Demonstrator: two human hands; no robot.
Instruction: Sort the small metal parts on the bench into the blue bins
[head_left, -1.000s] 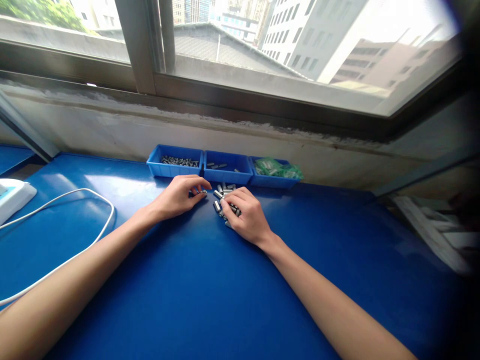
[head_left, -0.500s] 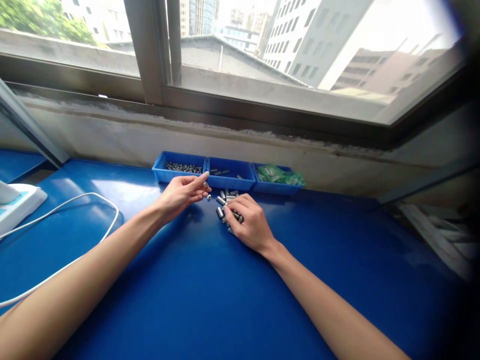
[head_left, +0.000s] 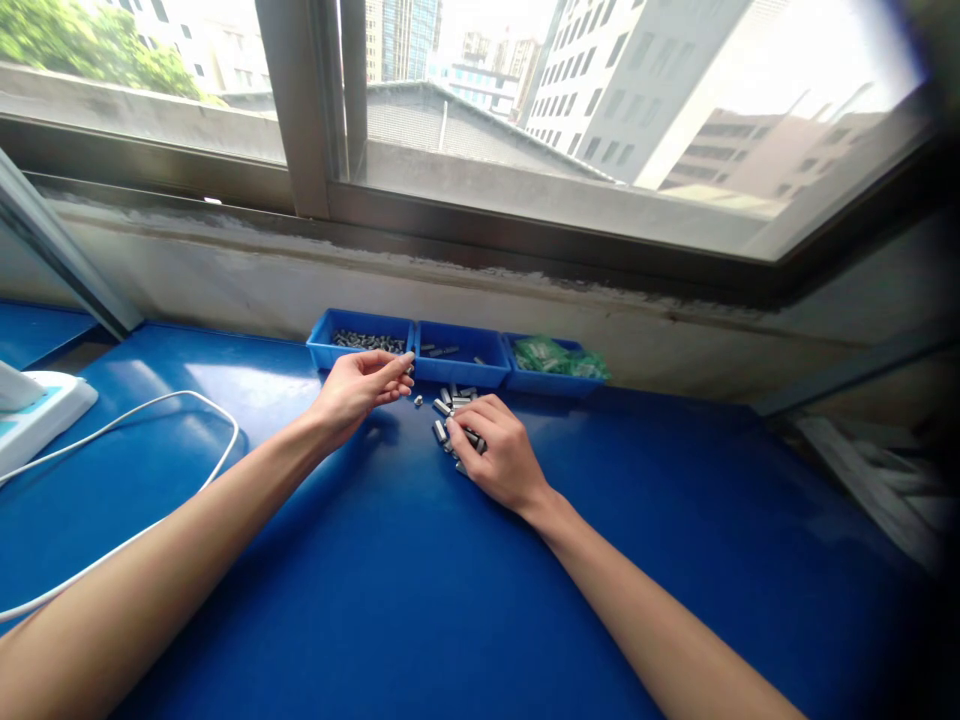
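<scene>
My left hand (head_left: 364, 390) is just in front of the left blue bin (head_left: 324, 354), with thumb and fingertips pinched on a small metal piece (head_left: 409, 370), mostly hidden. A small silver piece (head_left: 418, 401) lies on the table between my hands. My right hand (head_left: 499, 447) rests at a pile of dark and silver metal cylinders (head_left: 440, 431); its fingers are curled over the pile and hide what they may grip. Many small metal parts (head_left: 367, 342) fill the left bin.
The middle blue bin (head_left: 463, 374) holds a few dark cylinders; the right blue bin (head_left: 551, 381) holds green plastic bags (head_left: 559, 357). A white cable (head_left: 225, 450) and a white device (head_left: 52, 410) are at left. A window stands behind.
My left thumb and fingers have closed together around the small piece. My right hand stays at the pile, nearly unmoved. The view has shifted slightly.
</scene>
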